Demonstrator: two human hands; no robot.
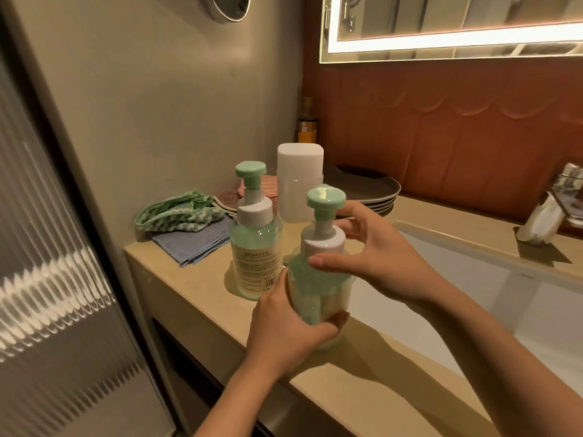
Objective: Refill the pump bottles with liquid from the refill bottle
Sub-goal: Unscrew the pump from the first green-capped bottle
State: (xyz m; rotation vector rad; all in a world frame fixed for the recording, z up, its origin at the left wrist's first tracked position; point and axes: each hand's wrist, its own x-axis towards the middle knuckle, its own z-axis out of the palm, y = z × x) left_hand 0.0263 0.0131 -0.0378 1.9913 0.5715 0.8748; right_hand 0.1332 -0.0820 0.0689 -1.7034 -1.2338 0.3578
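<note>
Two clear pump bottles with green pump heads and white collars hold pale green liquid. The near pump bottle (318,279) is lifted a little over the beige counter (202,307); my left hand (290,326) grips its lower body from the left. My right hand (372,253) curls around its white collar from the right, thumb in front. The second pump bottle (254,244) stands upright on the counter just behind and to the left, label facing me. A tall white refill bottle (299,184) stands upright behind both.
Folded cloths (186,222) lie at the counter's left end by the grey wall. Stacked grey plates (369,190) sit behind the white bottle. A white sink basin (473,294) opens to the right, with a chrome tap (555,209) beyond. A dark bottle (307,124) stands in the corner.
</note>
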